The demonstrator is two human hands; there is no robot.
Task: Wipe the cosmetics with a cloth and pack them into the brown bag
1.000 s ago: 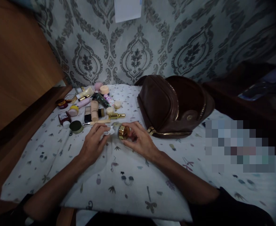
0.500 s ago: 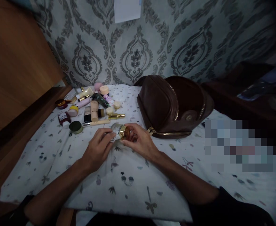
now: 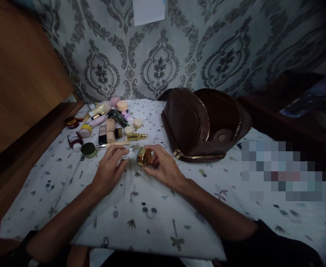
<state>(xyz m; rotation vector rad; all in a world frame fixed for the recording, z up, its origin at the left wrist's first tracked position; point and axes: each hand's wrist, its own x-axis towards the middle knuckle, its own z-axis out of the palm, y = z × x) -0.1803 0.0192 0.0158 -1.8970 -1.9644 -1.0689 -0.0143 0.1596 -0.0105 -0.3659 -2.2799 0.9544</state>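
Note:
My right hand [image 3: 163, 163] grips a small jar with a shiny gold lid [image 3: 142, 157], tipped on its side so that the lid faces right. A crumpled white tissue or wipe [image 3: 128, 154] is pinched in the fingers of my left hand [image 3: 110, 167], a little to the left of the jar. Just beyond the hands lie a makeup brush [image 3: 115, 144], a gold tube [image 3: 137, 136] and a round dark green tin [image 3: 88, 150].
More cosmetics crowd the back left of the printed cloth [image 3: 140, 233], among them a beige tube [image 3: 111, 130] and a dark red bottle [image 3: 75, 139]. A brown bag [image 3: 185, 122] stands unzipped at the back right. Wooden furniture [image 3: 20, 63] borders the left side.
My left hand has drawn back to the left with the white tissue, leaving a gap to the jar. My right hand still holds the jar in nearly the same place.

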